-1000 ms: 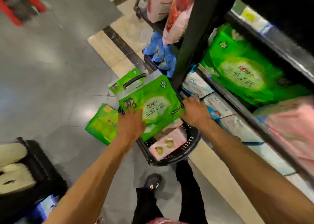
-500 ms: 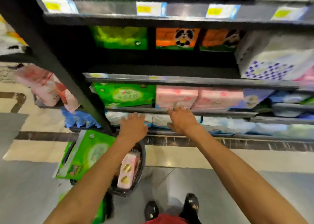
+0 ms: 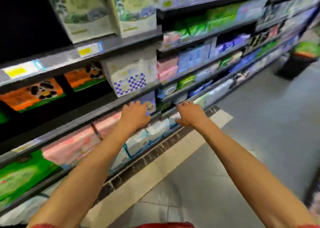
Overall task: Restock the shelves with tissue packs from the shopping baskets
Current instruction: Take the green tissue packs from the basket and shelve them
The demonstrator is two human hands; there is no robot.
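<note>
Both my arms reach forward toward the dark shelving (image 3: pixel 86 113), and both hands are empty. My left hand (image 3: pixel 135 115) hovers with relaxed fingers in front of a lilac tissue pack (image 3: pixel 147 101) on a low shelf. My right hand (image 3: pixel 189 114) is spread, palm down, near the shelf edge over white-and-blue packs (image 3: pixel 155 129). Pink packs (image 3: pixel 74 144) and a green pack (image 3: pixel 20 175) fill the shelf to the left. The view is blurred by motion.
Higher shelves carry orange panda packs (image 3: pixel 34 92), a white checkered pack (image 3: pixel 129 78) and tall white-green packs (image 3: pixel 81 13). A dark basket (image 3: pixel 297 66) holding green packs stands on the grey floor at far right. A beige strip runs along the shelf base.
My hands let go of the green pack at the basket and swung up to the shelves. The view has turned right along the aisle; that basket is out of sight.
</note>
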